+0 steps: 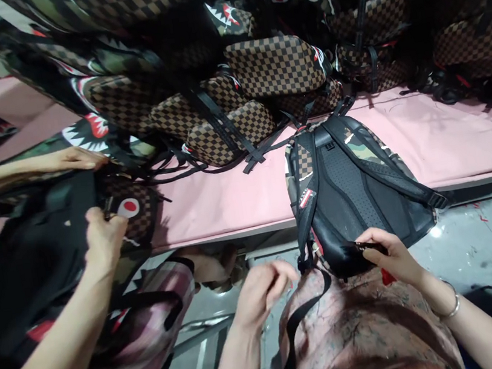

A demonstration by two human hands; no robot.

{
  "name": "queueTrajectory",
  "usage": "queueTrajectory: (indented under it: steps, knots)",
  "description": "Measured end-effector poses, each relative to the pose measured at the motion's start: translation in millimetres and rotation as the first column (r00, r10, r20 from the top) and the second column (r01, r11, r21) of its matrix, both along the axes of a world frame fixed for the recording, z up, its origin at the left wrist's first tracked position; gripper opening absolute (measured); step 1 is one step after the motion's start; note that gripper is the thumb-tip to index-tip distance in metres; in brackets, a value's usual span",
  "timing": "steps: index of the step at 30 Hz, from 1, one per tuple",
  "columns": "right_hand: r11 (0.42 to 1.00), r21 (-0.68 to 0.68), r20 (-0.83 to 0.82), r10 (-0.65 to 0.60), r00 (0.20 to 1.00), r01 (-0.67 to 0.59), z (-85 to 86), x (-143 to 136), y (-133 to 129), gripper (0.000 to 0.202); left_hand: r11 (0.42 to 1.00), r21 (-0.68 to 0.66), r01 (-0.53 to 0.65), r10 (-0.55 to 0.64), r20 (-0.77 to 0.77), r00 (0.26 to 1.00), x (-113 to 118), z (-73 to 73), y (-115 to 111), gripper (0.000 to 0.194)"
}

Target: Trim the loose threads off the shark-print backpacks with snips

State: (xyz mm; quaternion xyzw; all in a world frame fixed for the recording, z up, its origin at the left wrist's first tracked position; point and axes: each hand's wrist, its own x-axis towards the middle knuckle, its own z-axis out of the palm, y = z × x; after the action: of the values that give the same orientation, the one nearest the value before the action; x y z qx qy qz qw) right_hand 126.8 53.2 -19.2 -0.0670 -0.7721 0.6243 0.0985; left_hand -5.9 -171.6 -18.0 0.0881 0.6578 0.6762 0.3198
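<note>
On a pink-covered table, checkered bags sit piled behind a black-backed backpack, which lies face down over the near edge. We see the right hand closed around a small dark object at the backpack's near end; the left hand curls loosely nearby, and whether it grips anything we cannot tell.

Room over pink tbl betw. backpack & co-worker's bag; bag pile behind.

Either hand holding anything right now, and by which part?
Right hand: a small dark item, possibly snips, pinched; which part is unclear. Left hand: curled, nothing visibly held.
</note>
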Motion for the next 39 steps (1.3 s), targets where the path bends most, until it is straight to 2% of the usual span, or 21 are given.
queueTrajectory:
  steps: [2,5,8,11,14,17,19,23,28,34,39]
  knots:
    - [0.994,0.092,0.022,-0.063,0.998,0.061,-2.2,-8,3,0.018,0.997,-0.075,-0.030,0.018,-0.151,0.988,-27,-4.3,15,0.039]
    - [0.955,0.269,-0.013,-0.130,0.991,0.128,-5.7,-24,12,0.014,0.986,-0.144,-0.083,0.033,-0.319,0.947,-54,-17.6,45,0.044]
    - [0.906,0.393,-0.057,-0.149,0.987,0.159,-7.3,-47,25,0.016,0.955,-0.255,-0.154,0.014,-0.477,0.879,-64,-33.8,69,0.056]
    - [0.844,0.503,-0.072,-0.175,0.982,0.187,-6.5,-76,39,0.021,0.899,-0.372,-0.233,-0.040,-0.598,0.800,-66,-43.3,79,0.063]
    - [0.746,0.644,-0.131,-0.115,0.985,0.173,-5.7,-113,52,0.020,0.936,-0.306,-0.173,-0.003,-0.501,0.865,-71,-43.5,77,0.054]
    - [0.653,0.747,-0.180,0.014,0.984,0.127,-6.3,-150,62,0.012,0.982,-0.153,-0.106,0.042,-0.373,0.927,-79,-40.2,68,0.053]
    - [0.615,0.783,-0.197,0.112,0.974,0.088,-6.9,-171,66,0.009,0.993,-0.095,-0.075,0.041,-0.320,0.946,-83,-39.3,63,0.055]
    - [0.577,0.817,-0.191,0.299,0.935,-0.018,-5.0,-195,68,0.010,0.997,-0.058,-0.049,0.033,-0.249,0.968,-87,-40.7,57,0.058]
    - [0.520,0.836,-0.099,0.460,0.882,-0.177,3.1,-206,68,0.016,0.996,-0.083,-0.042,0.022,-0.232,0.973,-88,-38.9,54,0.058]
    - [0.497,0.822,-0.040,0.538,0.842,-0.279,4.9,-219,62,0.017,0.997,-0.070,0.018,-0.038,-0.297,0.954,-89,-32.2,50,0.049]
    - [0.499,0.811,-0.042,0.571,0.820,-0.306,2.2,-227,60,0.017,0.998,-0.061,0.010,-0.030,-0.325,0.945,-92,-28.1,47,0.046]
